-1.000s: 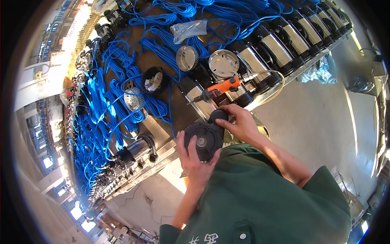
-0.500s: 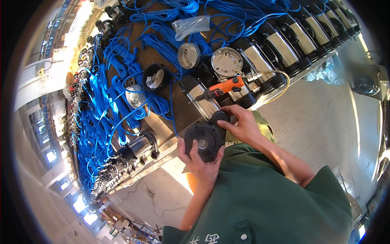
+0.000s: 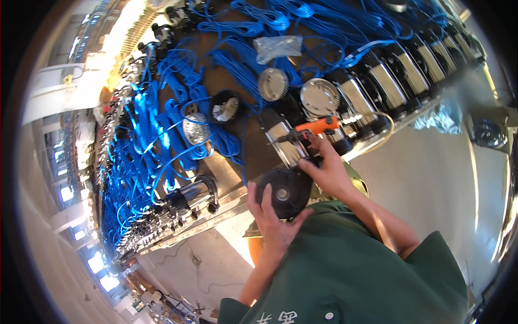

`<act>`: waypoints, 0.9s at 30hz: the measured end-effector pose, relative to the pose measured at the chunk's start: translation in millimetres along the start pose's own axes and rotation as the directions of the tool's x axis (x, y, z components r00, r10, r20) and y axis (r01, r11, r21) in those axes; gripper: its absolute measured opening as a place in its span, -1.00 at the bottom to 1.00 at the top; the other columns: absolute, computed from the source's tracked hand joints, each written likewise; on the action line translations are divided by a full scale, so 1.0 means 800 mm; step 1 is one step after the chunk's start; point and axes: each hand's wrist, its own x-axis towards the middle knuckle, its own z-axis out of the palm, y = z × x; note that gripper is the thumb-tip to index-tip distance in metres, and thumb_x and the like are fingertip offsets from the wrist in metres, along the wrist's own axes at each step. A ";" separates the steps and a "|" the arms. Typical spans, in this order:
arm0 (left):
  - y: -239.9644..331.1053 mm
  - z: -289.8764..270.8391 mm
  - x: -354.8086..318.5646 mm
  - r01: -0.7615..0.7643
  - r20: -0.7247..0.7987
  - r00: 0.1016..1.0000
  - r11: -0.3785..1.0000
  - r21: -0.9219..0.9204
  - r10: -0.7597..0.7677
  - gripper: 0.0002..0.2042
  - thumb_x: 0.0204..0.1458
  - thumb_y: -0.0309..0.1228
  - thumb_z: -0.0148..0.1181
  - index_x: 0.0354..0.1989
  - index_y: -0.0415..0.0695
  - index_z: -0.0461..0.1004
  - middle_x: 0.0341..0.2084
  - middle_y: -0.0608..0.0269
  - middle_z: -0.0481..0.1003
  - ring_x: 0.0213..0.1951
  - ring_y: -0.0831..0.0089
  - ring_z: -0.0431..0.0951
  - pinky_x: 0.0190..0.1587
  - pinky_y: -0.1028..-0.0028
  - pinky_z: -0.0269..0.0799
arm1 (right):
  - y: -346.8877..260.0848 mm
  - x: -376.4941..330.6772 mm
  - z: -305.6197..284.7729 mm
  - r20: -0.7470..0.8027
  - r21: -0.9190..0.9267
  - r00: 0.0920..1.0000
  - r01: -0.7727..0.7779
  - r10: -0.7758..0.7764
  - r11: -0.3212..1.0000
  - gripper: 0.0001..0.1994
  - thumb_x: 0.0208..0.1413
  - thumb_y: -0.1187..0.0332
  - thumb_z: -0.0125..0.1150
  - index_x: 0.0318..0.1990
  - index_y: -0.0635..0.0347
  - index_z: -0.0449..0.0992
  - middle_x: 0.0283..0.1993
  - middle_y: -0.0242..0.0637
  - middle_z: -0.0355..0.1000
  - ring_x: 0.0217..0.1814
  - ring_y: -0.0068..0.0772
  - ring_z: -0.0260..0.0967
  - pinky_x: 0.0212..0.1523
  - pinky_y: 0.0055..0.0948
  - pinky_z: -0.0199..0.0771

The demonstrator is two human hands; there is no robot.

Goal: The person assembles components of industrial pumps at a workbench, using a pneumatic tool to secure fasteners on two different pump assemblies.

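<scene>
The left hand (image 3: pixel 275 224) is holding a round black pump housing (image 3: pixel 283 197), with its fingers spread on the top and its thumb by the low edge. The housing is just above the left palm, close to the edge of the brown table (image 3: pixel 225 171), and it has a small shiny ring (image 3: pixel 281 195) in its middle. The right hand (image 3: pixel 333 175) is up and to the right of the left one. Its thumb is near the upper right side of the housing, and its fingertips reach the orange power screwdriver (image 3: pixel 319 127) just above. I cannot tell if those fingers grip the screwdriver or only touch it. A yellowish hose (image 3: pixel 391 127) bends away to the right of the right hand. Above that hand are two round silver cups with holes, one nearer (image 3: pixel 320 97) and one farther (image 3: pixel 272 85). Up and to its right is a long row of silver and black pumps (image 3: pixel 387 85). Left of the left hand lies another silver and black pump (image 3: pixel 195 193). Farther up from that hand are a silver mesh dome (image 3: pixel 195 129), a black cup (image 3: pixel 231 93) and lots of blue cable bundles (image 3: pixel 237 67).
</scene>
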 end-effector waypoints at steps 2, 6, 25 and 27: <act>-0.003 -0.018 0.016 -0.050 -0.057 0.997 0.998 -0.028 0.049 -0.28 -0.26 -0.18 0.45 0.06 -0.24 0.25 0.13 -0.21 0.13 0.14 -0.13 0.18 0.18 0.10 0.13 | 0.006 0.030 0.013 0.151 0.607 0.913 -0.388 0.379 0.694 -0.52 0.06 0.33 0.22 0.12 0.32 0.27 0.08 -0.12 0.34 0.08 -0.27 0.31 0.05 -0.40 0.32; -0.089 -0.054 0.077 -0.095 -0.214 0.970 0.989 0.110 0.117 -0.61 -0.14 -0.41 0.33 -0.12 -0.25 0.37 -0.06 -0.03 0.32 0.04 0.00 0.29 0.08 0.15 0.19 | 0.025 0.087 0.000 0.432 0.805 0.629 -0.593 0.646 0.038 -0.72 0.12 0.31 0.14 -0.14 0.32 0.30 -0.18 -0.14 0.28 -0.20 -0.17 0.34 -0.23 -0.42 0.49; -0.489 0.004 0.287 0.662 -0.106 0.651 0.630 -0.406 -0.752 -0.86 -0.27 -0.59 0.17 -0.47 -0.33 0.57 -0.56 0.01 0.54 -0.65 0.26 0.55 -0.45 0.41 0.54 | 0.012 0.122 0.011 0.479 0.845 0.485 -0.479 0.732 -0.236 -0.71 -0.07 0.18 0.32 -0.54 0.03 0.30 -0.65 -0.53 0.11 -0.67 -0.65 0.03 -0.70 -0.72 0.07; -0.525 -0.013 0.276 0.544 0.100 0.498 0.220 -0.810 -0.862 -0.87 -0.12 -0.61 0.13 -0.38 -0.42 0.48 -0.49 -0.02 0.46 -0.54 0.15 0.53 -0.47 0.29 0.56 | -0.027 0.112 0.007 0.413 0.897 0.629 -0.407 0.659 -0.174 -0.77 -0.10 0.17 0.25 -0.52 0.06 0.36 -0.64 -0.52 0.13 -0.67 -0.65 0.03 -0.72 -0.71 0.01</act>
